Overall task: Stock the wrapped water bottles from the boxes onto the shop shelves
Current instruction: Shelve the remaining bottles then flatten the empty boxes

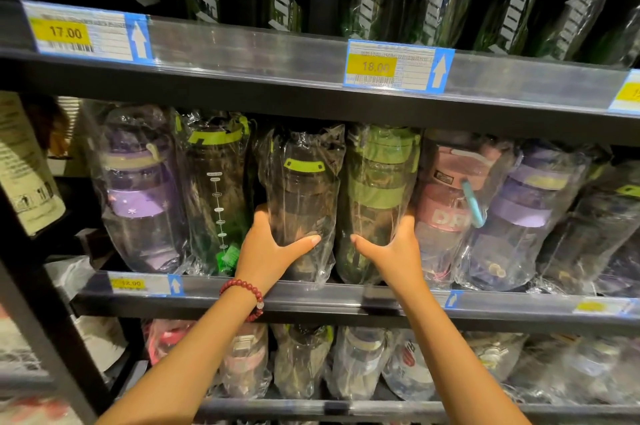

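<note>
Two wrapped bottles stand mid-shelf (346, 300), left hand (266, 251) clasping the dark bottle (304, 203), right hand (394, 251) the green bottle (377, 203); probably light, rigid, with slippery film, best gripped low.

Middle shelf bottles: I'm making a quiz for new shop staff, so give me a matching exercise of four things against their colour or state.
Column 1:
1. far-left bottle
2. bottle with DR lettering
3. left hand
4. 18.00 price tag

Column 2:
A. yellow
B. purple lid
C. grips a dark bottle with a green tab
D. pink lid

Pairs: 1-B, 2-D, 3-C, 4-A
</note>
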{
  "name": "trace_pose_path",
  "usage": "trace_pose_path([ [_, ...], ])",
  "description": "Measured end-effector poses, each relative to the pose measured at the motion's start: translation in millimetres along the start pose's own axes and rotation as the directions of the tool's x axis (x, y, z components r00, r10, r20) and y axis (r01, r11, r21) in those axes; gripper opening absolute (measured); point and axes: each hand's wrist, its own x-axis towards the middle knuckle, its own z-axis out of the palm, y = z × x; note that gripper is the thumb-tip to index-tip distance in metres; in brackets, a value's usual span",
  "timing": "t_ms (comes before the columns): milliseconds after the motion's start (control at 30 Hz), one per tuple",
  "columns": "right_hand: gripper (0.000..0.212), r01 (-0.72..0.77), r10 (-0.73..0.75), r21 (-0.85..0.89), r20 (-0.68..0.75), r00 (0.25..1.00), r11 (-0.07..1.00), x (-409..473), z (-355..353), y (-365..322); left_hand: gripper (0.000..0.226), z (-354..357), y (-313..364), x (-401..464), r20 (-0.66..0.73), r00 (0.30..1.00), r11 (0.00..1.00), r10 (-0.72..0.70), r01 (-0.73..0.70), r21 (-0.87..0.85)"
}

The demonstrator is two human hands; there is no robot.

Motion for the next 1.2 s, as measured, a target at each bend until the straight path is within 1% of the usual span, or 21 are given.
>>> trace_pose_path([
  [200, 0.058, 0.001, -0.001, -0.011, 0.026, 1.0, 1.0, -4.0, 0.5, 0.2, 0.057, -4.1, 4.5, -4.0, 0.044, 0.999, 1.0, -0.01, 0.011, -0.011],
  [367, 0.065, 0.07, -0.068, -0.051, 0.038, 0.997, 0.996, -12.9, -3.2, -3.1, 0.056, -6.3, 4.3, -5.8, 0.062, 0.998, 1.0, -0.012, 0.013, -0.018],
  [400, 0.072, 0.082, -0.08, -0.062, 0.04, 0.996, 0.995, -16.5, -5.0, -3.6, 0.055, -6.7, 3.6, -5.5, 0.072, 0.997, 1.0, -0.01, 0.01, -0.01],
  [467, 0.096, 0.096, -0.093, -0.08, 0.045, 0.995, 0.992, -24.7, -9.4, -2.6, 0.055, -7.6, 3.7, -5.8, 0.093, 0.996, 1.0, 0.001, -0.002, 0.013],
  [500, 0.101, 0.105, -0.102, -0.088, 0.04, 0.994, 0.991, -29.8, -11.7, -2.2, 0.059, -8.8, 3.1, -7.0, 0.104, 0.995, 1.0, 0.009, -0.012, 0.025],
  [567, 0.097, 0.142, -0.144, -0.075, -0.021, 0.989, 0.987, -41.5, -14.4, -2.6, 0.079, -13.1, 2.9, -13.3, 0.111, 0.994, 0.998, 0.013, -0.019, 0.061],
  [600, 0.091, 0.162, -0.166, -0.057, -0.086, 0.982, 0.985, -48.5, -14.4, -3.5, 0.088, -16.2, 1.6, -17.7, 0.092, 0.995, 0.997, 0.021, -0.028, 0.071],
  [633, 0.083, 0.184, -0.188, -0.043, -0.168, 0.968, 0.982, -55.8, -12.7, -5.3, 0.09, -20.0, 0.3, -22.7, 0.06, 0.997, 0.996, 0.049, -0.053, 0.072],
  [667, 0.075, 0.211, -0.214, -0.038, -0.251, 0.944, 0.977, -62.7, -9.6, -8.0, 0.085, -24.9, -0.5, -28.5, 0.013, 0.995, 0.993, 0.098, -0.099, 0.059],
  [700, 0.067, 0.251, -0.25, -0.039, -0.319, 0.914, 0.967, -68.4, -5.4, -11.6, 0.073, -30.9, -1.8, -34.2, -0.045, 0.986, 0.987, 0.159, -0.157, 0.039],
  [767, 0.056, 0.379, -0.36, -0.024, -0.378, 0.853, 0.925, -76.4, 5.6, -22.7, 0.046, -44.7, -5.5, -43.1, -0.158, 0.953, 0.965, 0.258, -0.261, -0.003],
  [800, 0.054, 0.451, -0.423, -0.011, -0.368, 0.828, 0.893, -78.8, 12.9, -30.4, 0.038, -52.8, -7.1, -46.2, -0.21, 0.936, 0.956, 0.283, -0.293, -0.021],
  [867, 0.048, 0.554, -0.527, 0.001, -0.307, 0.793, 0.833, -81.5, 31.8, -47.5, 0.032, -70.5, -14.2, -48.5, -0.314, 0.896, 0.941, 0.313, -0.338, -0.027],
  [933, 0.045, 0.579, -0.56, 0.043, -0.207, 0.802, 0.814, -85.3, 54.5, -65.7, 0.031, -89.7, -23.4, -46.6, -0.422, 0.842, 0.934, 0.336, -0.355, 0.034],
  [1000, 0.045, 0.533, -0.528, 0.107, -0.074, 0.846, 0.839, -87.4, 77.4, -79.7, 0.036, -108.7, -32.8, -41.6, -0.509, 0.787, 0.932, 0.349, -0.347, 0.103],
  [1067, 0.05, 0.451, -0.46, 0.127, 0.05, 0.887, 0.883, -86.6, 97.9, -87.7, 0.039, -125.2, -43.2, -34.3, -0.56, 0.759, 0.941, 0.331, -0.311, 0.135],
  [1133, 0.063, 0.353, -0.363, 0.092, 0.127, 0.923, 0.931, -82.5, 114.5, -91.7, 0.045, -138.5, -52.4, -26.5, -0.572, 0.779, 0.966, 0.256, -0.221, 0.131],
  [1200, 0.078, 0.29, -0.287, 0.006, 0.157, 0.945, 0.957, -77.2, 126.7, -94.7, 0.057, -148.3, -58.0, -20.6, -0.552, 0.816, 0.985, 0.169, -0.117, 0.128],
])
